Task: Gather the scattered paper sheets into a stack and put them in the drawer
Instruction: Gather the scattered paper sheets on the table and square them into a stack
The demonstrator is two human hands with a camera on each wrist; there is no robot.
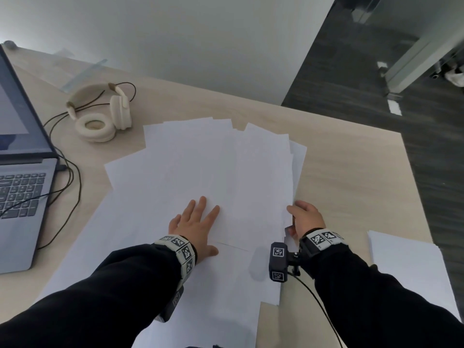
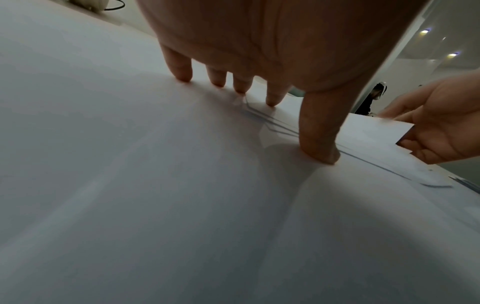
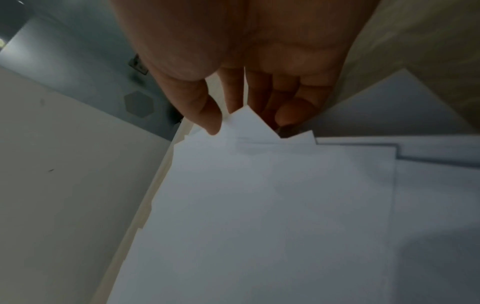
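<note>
Several white paper sheets lie fanned and overlapping across the light wooden desk. My left hand lies flat on the pile, fingers spread, and its fingertips press the paper down. My right hand is at the pile's right edge and pinches the sheets' corners between thumb and fingers; it also shows in the left wrist view as the right hand. Another sheet lies apart at the near right. No drawer is in view.
An open laptop stands at the left, with dark cables trailing beside it. Cream headphones lie behind the papers. The desk's right edge drops to a dark floor.
</note>
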